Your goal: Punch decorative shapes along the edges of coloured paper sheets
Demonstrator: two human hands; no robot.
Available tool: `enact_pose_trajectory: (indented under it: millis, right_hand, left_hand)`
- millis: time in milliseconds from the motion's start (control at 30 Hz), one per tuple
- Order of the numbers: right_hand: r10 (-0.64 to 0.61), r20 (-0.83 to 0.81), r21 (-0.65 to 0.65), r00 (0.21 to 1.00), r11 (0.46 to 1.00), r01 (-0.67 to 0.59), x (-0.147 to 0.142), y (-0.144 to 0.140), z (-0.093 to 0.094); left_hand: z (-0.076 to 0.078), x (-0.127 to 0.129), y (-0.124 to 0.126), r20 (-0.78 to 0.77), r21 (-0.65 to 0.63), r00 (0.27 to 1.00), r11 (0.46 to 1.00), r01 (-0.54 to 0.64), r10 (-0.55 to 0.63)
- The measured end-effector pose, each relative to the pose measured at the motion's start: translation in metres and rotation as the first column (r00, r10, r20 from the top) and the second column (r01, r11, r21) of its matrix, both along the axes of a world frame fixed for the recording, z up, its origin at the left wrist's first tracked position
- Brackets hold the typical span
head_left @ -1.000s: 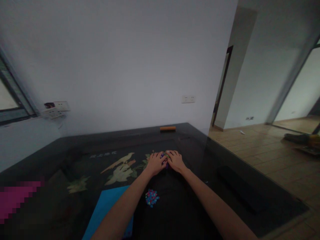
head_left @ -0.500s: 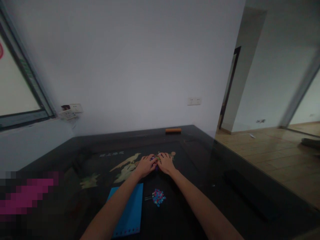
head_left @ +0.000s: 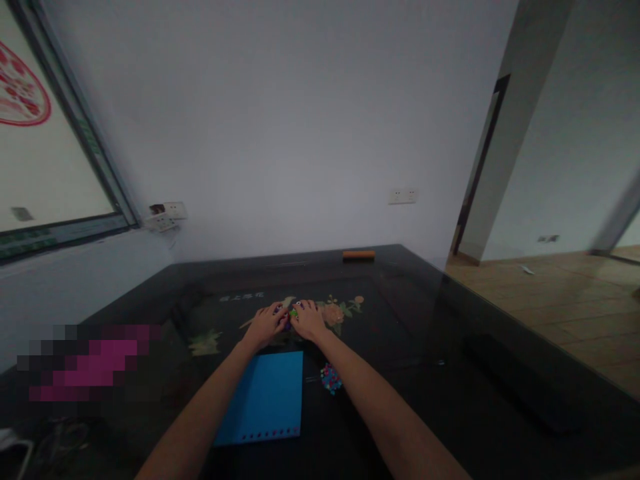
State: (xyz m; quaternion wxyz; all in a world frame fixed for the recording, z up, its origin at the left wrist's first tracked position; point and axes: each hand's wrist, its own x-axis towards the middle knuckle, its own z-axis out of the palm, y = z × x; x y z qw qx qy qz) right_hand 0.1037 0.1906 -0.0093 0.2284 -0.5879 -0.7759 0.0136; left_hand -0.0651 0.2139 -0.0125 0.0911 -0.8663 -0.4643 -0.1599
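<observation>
In the head view, your left hand and your right hand meet far out on the dark table, fingers curled and touching around a small colourful piece that shows purple and green between them. Both hands seem closed on it together, but it is too small and the light too dim to say what shape it has or how firmly each hand holds it. The piece sits just above the painted flower picture on the table, near the middle. Closer to you lies a blue sheet with a row of small holes along its near edge, and just beside its right edge is a little pile of coloured beads — pink and blue ones, well apart from the hands. An orange bar rests at the far edge by the wall. As a judgement, the work looks somewhere in the middle: one small piece is in your hands, while many beads wait in the pile — how many are used already, the picture does not tell.
</observation>
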Motion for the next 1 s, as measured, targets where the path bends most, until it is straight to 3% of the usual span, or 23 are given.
enact_pose_trajectory:
  millis: [267,767,1000]
  right_hand:
    - [-0.033,-0.002,0.000,0.999,0.999,0.033,-0.025,0.002,0.002]
    - [-0.022,-0.036,0.075,0.999,0.997,0.025,-0.029,-0.009,0.001]
    - [0.034,-0.050,0.069,0.998,0.997,-0.031,-0.021,-0.013,0.002]
  left_hand:
    - [-0.004,-0.021,-0.002,0.033,-0.008,0.999,1.000,-0.007,0.007]
    - [0.000,-0.027,-0.014,0.020,-0.016,1.000,1.000,-0.019,0.019]
    - [-0.003,-0.033,-0.019,0.094,-0.007,0.995,1.000,-0.030,0.031]
